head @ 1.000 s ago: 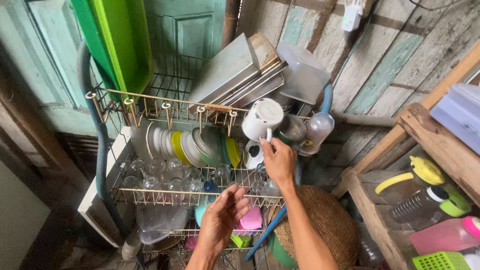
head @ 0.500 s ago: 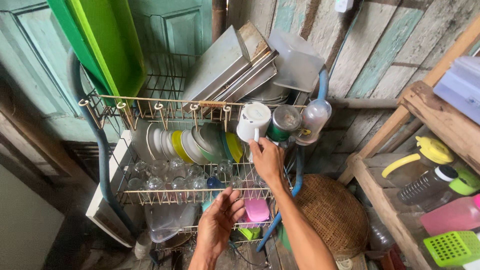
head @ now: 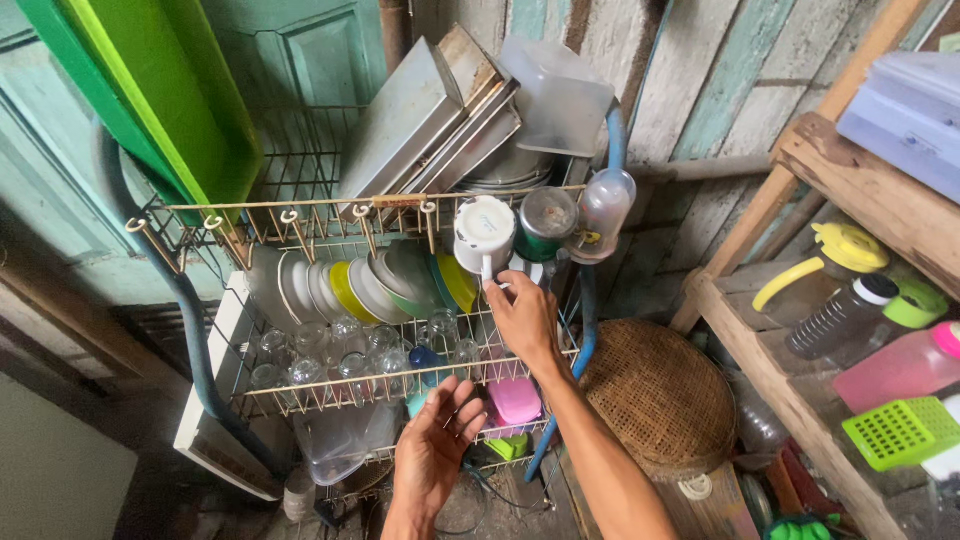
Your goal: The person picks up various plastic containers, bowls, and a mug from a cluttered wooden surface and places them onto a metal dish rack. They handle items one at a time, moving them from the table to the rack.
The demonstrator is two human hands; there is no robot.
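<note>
Right hand [head: 522,318] sits centre frame at the white mug [head: 484,234], fingers pinched narrow on the mug's handle at its lower edge. The mug hangs mouth-outward from a hook on the front rail of the wire dish rack [head: 300,215], just left of a dark green mug [head: 545,222] and a clear plastic bottle [head: 603,205] hung in the same row.

Left hand [head: 437,448] is lower centre, palm open, fingers spread wide, holding nothing, hovering in front of the rack's bottom tier near a pink lidded box [head: 516,400].

Step in hand, as I read it: handling the hung mug at its hook, grip taken on the handle, mug not yet free of the rail. Cannot tell whether it is going on or coming off. If coming off, the next move calls for lifting the handle up and clear of the hook tip without knocking the green mug touching beside it.

Around: plates and bowls [head: 350,285] stand on edge mid-rack left of the hand, drinking glasses [head: 340,350] upside down in the tier below. Metal trays [head: 425,115] lean on top. Green plastic tray [head: 150,90] upper left. Woven basket [head: 660,395] lower right, wooden shelf [head: 800,400] with bottles far right.
</note>
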